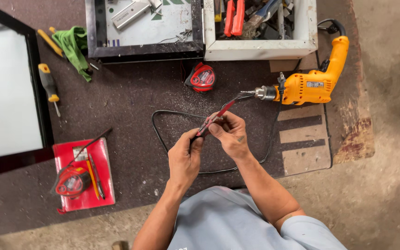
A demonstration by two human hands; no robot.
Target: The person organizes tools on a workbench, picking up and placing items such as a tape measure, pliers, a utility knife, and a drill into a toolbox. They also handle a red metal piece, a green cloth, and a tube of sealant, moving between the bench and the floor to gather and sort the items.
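Both my hands meet over the dark mat, gripping one thin red tool [219, 114] that looks like a pencil or slim cutter, slanting up to the right. My left hand [184, 157] pinches its lower end. My right hand [230, 135] grips its middle with fingertips. Just beyond the tip lies an orange electric drill [311, 83] on its side, bit pointing left. The drill's black cord [163, 139] loops on the mat under my hands.
A red tape measure [202, 77] lies ahead. A white tool box [260, 46] and a dark-framed panel [98, 41] stand at the top. At left are a glass-like pane [5, 92], a yellow screwdriver [48, 83], a green cloth [74, 44], and a red notebook [103, 185] with pencils.
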